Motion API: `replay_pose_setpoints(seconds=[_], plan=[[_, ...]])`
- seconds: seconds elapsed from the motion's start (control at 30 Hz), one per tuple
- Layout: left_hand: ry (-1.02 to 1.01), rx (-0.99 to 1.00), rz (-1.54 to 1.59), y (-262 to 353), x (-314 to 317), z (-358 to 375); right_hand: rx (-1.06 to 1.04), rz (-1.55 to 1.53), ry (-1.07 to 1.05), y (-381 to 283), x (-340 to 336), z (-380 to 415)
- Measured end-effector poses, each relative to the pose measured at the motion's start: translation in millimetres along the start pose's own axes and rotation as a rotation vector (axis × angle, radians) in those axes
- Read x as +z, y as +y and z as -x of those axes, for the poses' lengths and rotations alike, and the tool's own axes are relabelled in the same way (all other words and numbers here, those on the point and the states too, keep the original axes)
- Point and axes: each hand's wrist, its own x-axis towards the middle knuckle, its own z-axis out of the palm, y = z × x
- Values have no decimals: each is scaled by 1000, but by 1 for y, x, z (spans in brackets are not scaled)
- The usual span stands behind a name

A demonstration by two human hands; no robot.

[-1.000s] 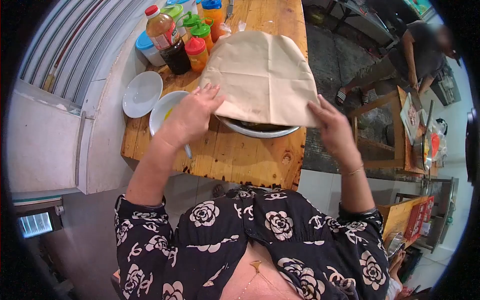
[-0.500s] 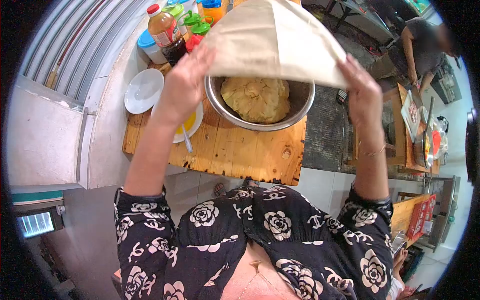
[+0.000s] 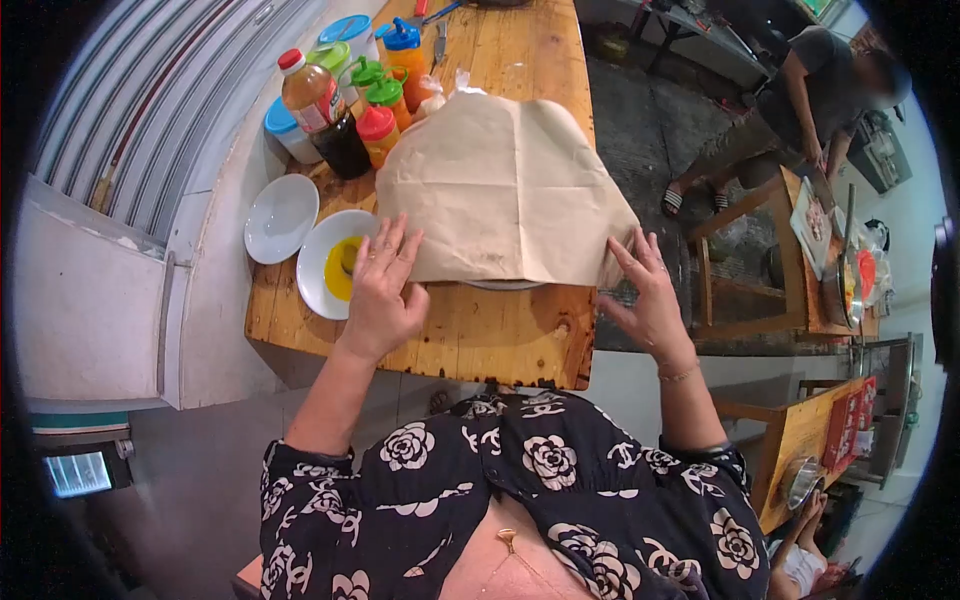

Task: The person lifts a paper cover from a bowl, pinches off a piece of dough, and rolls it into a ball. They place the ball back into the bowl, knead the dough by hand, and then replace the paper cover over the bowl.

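Note:
A large sheet of brown paper (image 3: 500, 190) with fold creases lies over a steel bowl (image 3: 505, 285), of which only a sliver of the near rim shows. The dough inside is hidden under the sheet. At the paper's near left corner rests my left hand (image 3: 385, 290), fingers spread and extended along its edge. My right hand (image 3: 645, 300) is at the right corner with its fingers apart, touching or very near the paper. Left of the bowl, a white bowl (image 3: 312, 265) holds yellow liquid (image 3: 338, 275) and a spoon.
A white plate (image 3: 281, 220), a bottle of dark liquid (image 3: 325, 115) and several squeeze bottles (image 3: 385, 95) stand along the wooden table's (image 3: 450, 340) left side. To the right, a person (image 3: 820, 100) works at another table (image 3: 765, 240). Another person's hands (image 3: 805, 520) are at lower right.
The paper has come down from above the bowl and now covers it, hiding the dough. Both my hands have lowered toward me, and their fingers have spread.

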Motion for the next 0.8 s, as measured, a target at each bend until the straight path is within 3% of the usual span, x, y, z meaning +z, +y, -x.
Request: replay_pose_setpoints(seconds=[0.1,0.23,0.33,0.4,0.5,0.6,0.63,0.8], plan=[[22,-40,81,11,-28,-18,28,-206,-72,-14,-38,-10],[162,-28,251,7,-38,-83,-112,-327,30,-27,-69,-73],[148,160,168,-8,-13,-151,-222,-326,-29,-38,-50,-140],[34,151,140,-16,20,-185,-287,-262,-83,-37,-16,-181],[-88,108,-319,-21,64,-211,-268,-19,-169,-38,21,-218],[-137,-59,-254,-34,91,-217,-164,39,-128,-38,33,-221],[-237,-162,-205,-38,93,-219,-305,56,-135,3,59,-243],[-176,-290,-112,-33,89,-211,-68,-264,-187,2,46,-237]])
